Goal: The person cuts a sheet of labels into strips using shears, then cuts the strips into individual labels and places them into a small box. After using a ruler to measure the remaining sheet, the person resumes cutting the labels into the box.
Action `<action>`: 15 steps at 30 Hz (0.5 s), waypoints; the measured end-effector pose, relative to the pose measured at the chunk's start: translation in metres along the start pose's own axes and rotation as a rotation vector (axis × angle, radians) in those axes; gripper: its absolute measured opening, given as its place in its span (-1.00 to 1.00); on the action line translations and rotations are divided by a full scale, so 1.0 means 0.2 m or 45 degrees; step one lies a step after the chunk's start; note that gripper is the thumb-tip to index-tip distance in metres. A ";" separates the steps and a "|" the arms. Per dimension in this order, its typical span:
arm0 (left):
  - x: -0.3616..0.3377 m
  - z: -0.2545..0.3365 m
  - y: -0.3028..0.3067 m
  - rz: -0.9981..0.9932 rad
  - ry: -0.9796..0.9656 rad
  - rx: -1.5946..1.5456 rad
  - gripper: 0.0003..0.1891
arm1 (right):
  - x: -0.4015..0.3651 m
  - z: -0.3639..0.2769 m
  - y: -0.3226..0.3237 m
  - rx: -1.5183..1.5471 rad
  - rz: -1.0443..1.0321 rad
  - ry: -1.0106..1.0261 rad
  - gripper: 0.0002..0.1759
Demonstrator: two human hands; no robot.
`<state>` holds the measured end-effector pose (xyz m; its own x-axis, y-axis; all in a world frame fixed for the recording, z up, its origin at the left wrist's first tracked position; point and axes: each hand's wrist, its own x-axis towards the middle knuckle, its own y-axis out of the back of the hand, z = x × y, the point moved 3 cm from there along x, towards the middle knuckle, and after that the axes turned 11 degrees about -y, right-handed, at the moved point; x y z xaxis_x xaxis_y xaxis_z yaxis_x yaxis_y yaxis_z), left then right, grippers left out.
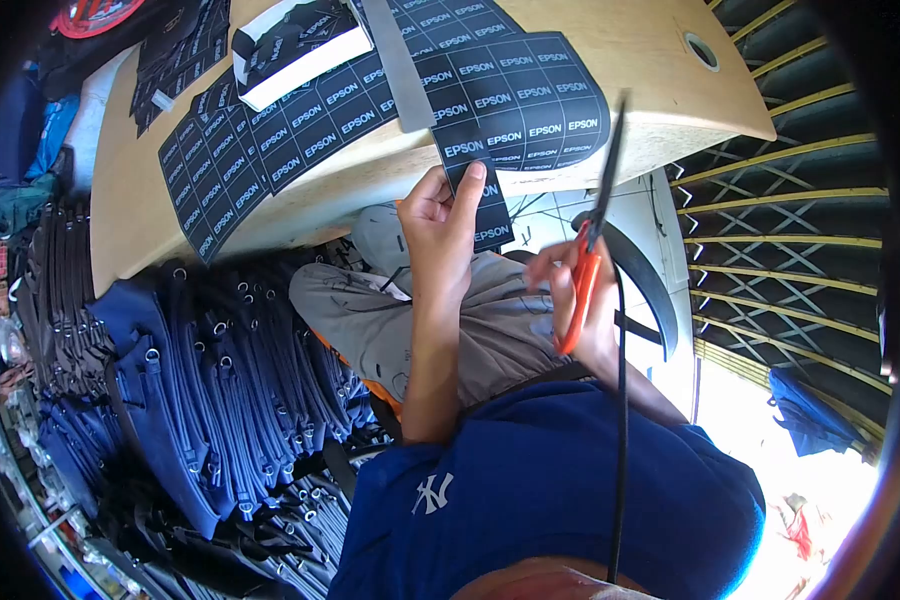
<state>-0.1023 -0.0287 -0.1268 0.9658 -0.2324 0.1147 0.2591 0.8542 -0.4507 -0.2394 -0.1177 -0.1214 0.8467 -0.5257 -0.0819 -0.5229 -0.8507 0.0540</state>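
My left hand [444,225] pinches a narrow strip of black EPSON labels [492,232] between thumb and fingers, just off the table's near edge. The strip hangs down over my lap. In my right hand [600,315] is a pair of scissors [582,290] with orange handles, its dark blades pointing up and slightly blurred. The scissors are apart from the strip, to its right. Beyond my left hand, a large printed EPSON sheet [545,95] lies on the table, with a flat metal ruler [398,65] across it.
On the wooden table [660,60] a white box [310,72] holds dark EPSON pieces. More EPSON sheets [210,165] overhang the table edge at left. Many navy straps with metal rings [210,400] hang at lower left. A folding metal gate [780,230] stands at right.
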 end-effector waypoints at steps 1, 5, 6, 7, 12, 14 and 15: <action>0.00 -0.01 0.01 0.003 -0.008 0.006 -0.84 | 0.05 -0.01 0.00 -0.047 0.145 0.154 -0.68; -0.02 -0.02 0.03 -0.014 -0.042 0.010 -0.87 | 0.26 -0.12 0.02 -0.420 0.580 0.492 -0.59; -0.03 -0.03 0.03 -0.024 -0.024 0.010 -0.88 | 0.29 -0.15 0.04 -0.510 0.629 0.325 -0.52; -0.04 -0.03 0.04 -0.024 -0.034 0.016 -0.88 | 0.32 -0.16 0.06 -0.598 0.676 0.157 -0.45; -0.06 -0.03 0.04 -0.047 -0.020 0.031 -0.89 | 0.42 -0.04 0.09 -0.658 0.800 0.370 -0.39; -0.06 -0.04 0.05 -0.046 0.008 0.047 -0.89 | 0.43 -0.03 0.11 -0.636 0.787 0.302 -0.39; -0.07 -0.05 0.05 -0.047 0.008 0.054 -0.89 | 0.43 -0.02 0.12 -0.618 0.774 0.225 -0.39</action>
<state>-0.1122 -0.0207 -0.1416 0.9556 -0.2669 0.1251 0.2947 0.8638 -0.4087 -0.1783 -0.1833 -0.1240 0.4515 -0.8541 0.2583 -0.8313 -0.2975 0.4695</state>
